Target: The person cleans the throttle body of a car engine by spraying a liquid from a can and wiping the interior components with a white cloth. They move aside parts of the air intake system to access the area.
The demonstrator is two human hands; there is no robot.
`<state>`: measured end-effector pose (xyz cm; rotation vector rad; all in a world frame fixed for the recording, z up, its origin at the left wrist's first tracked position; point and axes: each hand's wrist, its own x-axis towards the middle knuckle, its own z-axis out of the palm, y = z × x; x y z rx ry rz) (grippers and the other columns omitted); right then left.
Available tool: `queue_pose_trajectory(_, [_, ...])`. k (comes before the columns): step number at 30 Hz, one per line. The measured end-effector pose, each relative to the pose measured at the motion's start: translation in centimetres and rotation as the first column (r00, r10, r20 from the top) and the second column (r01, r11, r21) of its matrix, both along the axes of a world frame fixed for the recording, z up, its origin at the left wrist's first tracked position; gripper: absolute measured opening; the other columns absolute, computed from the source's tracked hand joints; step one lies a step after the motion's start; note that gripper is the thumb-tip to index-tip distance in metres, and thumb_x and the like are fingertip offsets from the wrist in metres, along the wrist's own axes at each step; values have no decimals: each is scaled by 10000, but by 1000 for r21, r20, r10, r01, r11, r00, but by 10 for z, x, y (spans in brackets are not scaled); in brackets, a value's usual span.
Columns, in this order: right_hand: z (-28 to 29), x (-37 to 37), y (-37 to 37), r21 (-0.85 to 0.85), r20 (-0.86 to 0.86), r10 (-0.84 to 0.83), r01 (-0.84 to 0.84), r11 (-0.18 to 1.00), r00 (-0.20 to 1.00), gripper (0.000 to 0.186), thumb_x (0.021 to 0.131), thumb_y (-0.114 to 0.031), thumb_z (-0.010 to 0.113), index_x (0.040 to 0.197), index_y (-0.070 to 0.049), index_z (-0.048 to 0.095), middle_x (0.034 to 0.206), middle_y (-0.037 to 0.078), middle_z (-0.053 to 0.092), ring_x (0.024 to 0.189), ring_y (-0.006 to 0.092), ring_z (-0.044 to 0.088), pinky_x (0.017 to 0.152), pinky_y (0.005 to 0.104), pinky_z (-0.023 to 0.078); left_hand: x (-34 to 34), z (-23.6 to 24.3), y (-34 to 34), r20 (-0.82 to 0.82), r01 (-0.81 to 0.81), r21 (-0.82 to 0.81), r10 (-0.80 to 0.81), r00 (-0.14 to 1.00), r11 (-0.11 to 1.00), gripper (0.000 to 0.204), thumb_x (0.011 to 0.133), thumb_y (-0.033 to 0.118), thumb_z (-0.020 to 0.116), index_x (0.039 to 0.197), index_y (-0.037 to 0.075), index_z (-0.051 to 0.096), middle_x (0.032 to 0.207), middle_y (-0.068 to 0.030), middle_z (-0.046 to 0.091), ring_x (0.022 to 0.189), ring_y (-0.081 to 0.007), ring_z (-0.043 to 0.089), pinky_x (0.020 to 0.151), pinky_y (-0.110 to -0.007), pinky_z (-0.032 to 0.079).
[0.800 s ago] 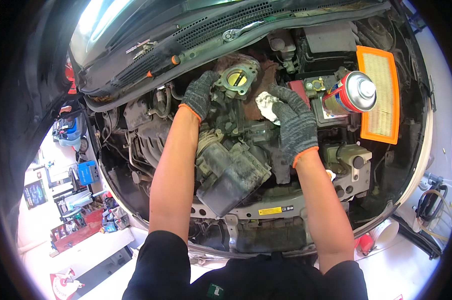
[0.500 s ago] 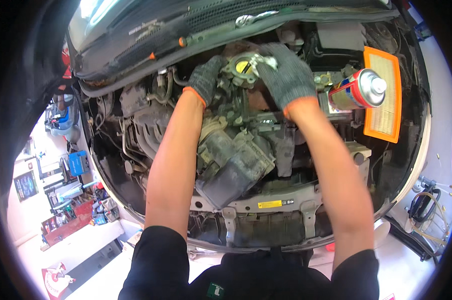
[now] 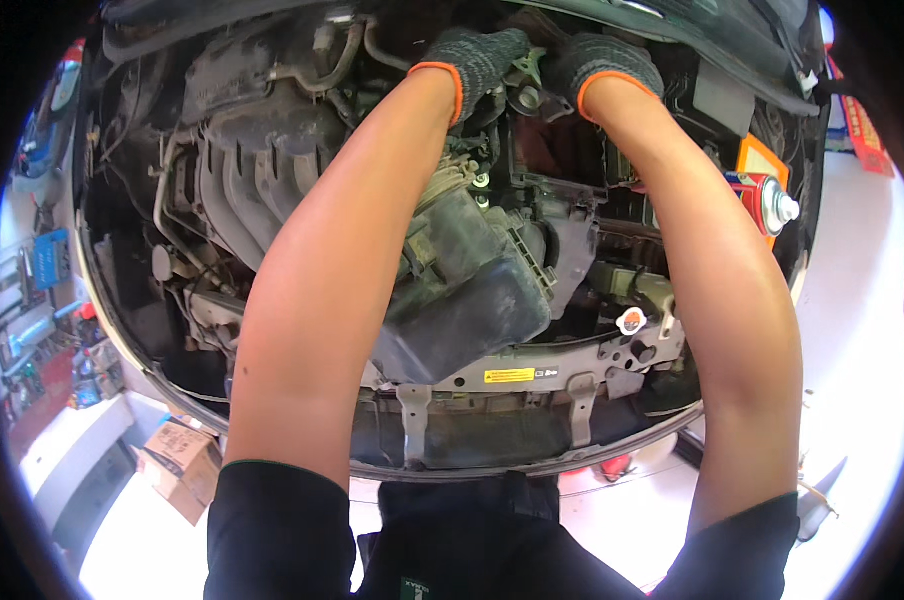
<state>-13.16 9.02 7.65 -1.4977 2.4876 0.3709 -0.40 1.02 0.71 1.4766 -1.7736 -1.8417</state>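
My left hand [image 3: 477, 70], in a dark knit glove with an orange cuff, reaches to the metal throttle body [image 3: 528, 88], its fingers curled against that part's left side. My right hand [image 3: 607, 72], gloved alike, is at the right of the same part, bent forward with its fingertips hidden. The white wad it held earlier is out of sight. A red spray can [image 3: 770, 202] lies behind my right forearm, beside an orange-framed air filter [image 3: 757, 150].
Around my arms are the intake manifold [image 3: 242, 180], a black plastic housing [image 3: 472, 310], the front crossmember [image 3: 442, 370] and the raised cowl edge [image 3: 692, 30]. Outside the car are a cardboard box [image 3: 180, 460] and cluttered tools [image 3: 52, 340] at the left.
My right hand went from below right of the throttle body up onto it and now hides the wad. The view has shifted, so both hands appear higher, at the frame's top.
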Motion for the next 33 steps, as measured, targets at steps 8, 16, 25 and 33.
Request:
queue_pose_trajectory(8, [2, 1, 4, -89, -126, 433, -445, 891, 892, 408, 884, -331, 594, 1247, -147, 567, 1153, 182, 639, 1019, 383, 622, 850, 474, 507, -8, -2, -1, -93, -46, 26, 49, 994, 999, 433, 792, 410, 701, 954, 8, 711, 849, -151, 691, 690, -243, 649, 634, -393, 518])
queue_pose_trajectory(16, [-16, -24, -7, 35, -53, 108, -106, 994, 993, 474, 830, -451, 591, 1119, -88, 691, 1117, 215, 660, 1037, 388, 627, 894, 453, 500, -5, 6, 7, -113, -51, 73, 59, 992, 996, 430, 768, 397, 732, 939, 4, 707, 840, -144, 687, 659, -237, 641, 591, -381, 516])
queue_pose_trajectory(25, [-3, -3, 6, -78, -232, 359, -386, 919, 904, 444, 860, -453, 564, 1171, -138, 608, 1052, 192, 668, 972, 385, 632, 838, 488, 508, -8, 2, 6, -152, -37, -17, 34, 988, 999, 427, 746, 391, 751, 938, 13, 706, 833, -118, 685, 637, -218, 624, 557, -375, 502])
queue_pose_trajectory(33, [-3, -43, 5, 92, 82, -43, 36, 995, 996, 567, 766, -407, 656, 1182, -22, 632, 1107, 257, 647, 1041, 404, 621, 875, 427, 502, -18, -32, -2, -203, -36, -175, 0, 979, 984, 491, 751, 432, 744, 988, 5, 695, 892, -157, 692, 722, -258, 659, 655, -392, 532])
